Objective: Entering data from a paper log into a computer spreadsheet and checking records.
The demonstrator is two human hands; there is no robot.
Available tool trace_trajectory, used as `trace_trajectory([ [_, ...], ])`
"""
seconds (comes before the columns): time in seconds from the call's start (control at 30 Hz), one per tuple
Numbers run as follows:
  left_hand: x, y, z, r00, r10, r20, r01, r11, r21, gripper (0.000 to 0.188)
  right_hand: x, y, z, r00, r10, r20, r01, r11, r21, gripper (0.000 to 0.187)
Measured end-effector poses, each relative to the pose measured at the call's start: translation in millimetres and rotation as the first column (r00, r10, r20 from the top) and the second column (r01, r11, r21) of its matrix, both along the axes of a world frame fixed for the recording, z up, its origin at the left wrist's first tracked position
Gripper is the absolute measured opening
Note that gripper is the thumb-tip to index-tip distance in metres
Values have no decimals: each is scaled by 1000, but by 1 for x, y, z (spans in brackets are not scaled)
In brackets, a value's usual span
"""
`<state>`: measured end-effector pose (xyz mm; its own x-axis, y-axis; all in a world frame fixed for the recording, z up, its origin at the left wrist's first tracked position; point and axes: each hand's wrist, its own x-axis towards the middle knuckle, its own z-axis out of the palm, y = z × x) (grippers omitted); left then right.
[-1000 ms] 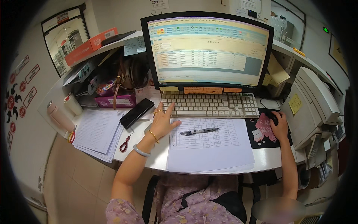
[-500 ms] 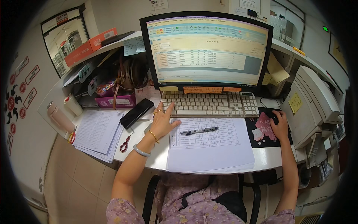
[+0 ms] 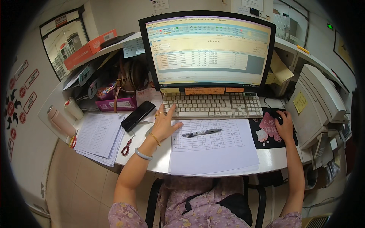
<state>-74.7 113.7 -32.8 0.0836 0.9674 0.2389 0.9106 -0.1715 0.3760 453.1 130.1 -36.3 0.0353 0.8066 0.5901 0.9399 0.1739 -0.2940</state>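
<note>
My left hand (image 3: 164, 124) rests at the left end of the off-white keyboard (image 3: 209, 106), fingers spread over the keys and thumb stretched out over the paper. A gold bangle and a pale bangle circle that wrist. On the dark mouse pad (image 3: 262, 141), which has a pink print, my right hand (image 3: 285, 127) is curled round a black computer mouse (image 3: 280, 119), mostly hidden under the palm. A printed table sheet (image 3: 213, 159) lies in front of the keyboard, and a pen (image 3: 202, 133) lies across it. Behind the keyboard, the monitor (image 3: 209, 49) shows a table on a form.
Left of my left hand lie a black phone (image 3: 137, 116) with a beaded strap (image 3: 126, 147) and a paper stack (image 3: 99, 133). A pink bottle (image 3: 61, 121) and a purple box (image 3: 118, 104) stand farther left. A printer-like machine (image 3: 317, 106) borders the right side.
The view has shifted very slightly, moving the scene a little to the left. Both hands stay in place, one on the keyboard and one on the mouse.
</note>
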Motion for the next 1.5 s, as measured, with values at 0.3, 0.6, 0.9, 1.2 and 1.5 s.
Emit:
trace_trajectory([
  [0.3,0,2,0,1000,6,-15,-6,1000,9,89,4,4,-3,1000,-13,7,13,1000,24,39],
  [0.6,1,-1,-2,1000,2,-6,-2,1000,8,89,3,1,-5,1000,-10,10,10,1000,19,38],
  [0.9,0,2,-1,999,5,-39,-4,1000,15,89,5,5,-2,999,-7,34,7,1000,14,38],
  [1.2,1,1,-1,999,-14,30,12,999,49,97,-49,-9,36,946,88,312,-140,979,146,30],
  [1.5,-19,0,11,999,-51,8,51,998,33,123,-235,-26,42,555,647,523,-605,745,-279,22],
])
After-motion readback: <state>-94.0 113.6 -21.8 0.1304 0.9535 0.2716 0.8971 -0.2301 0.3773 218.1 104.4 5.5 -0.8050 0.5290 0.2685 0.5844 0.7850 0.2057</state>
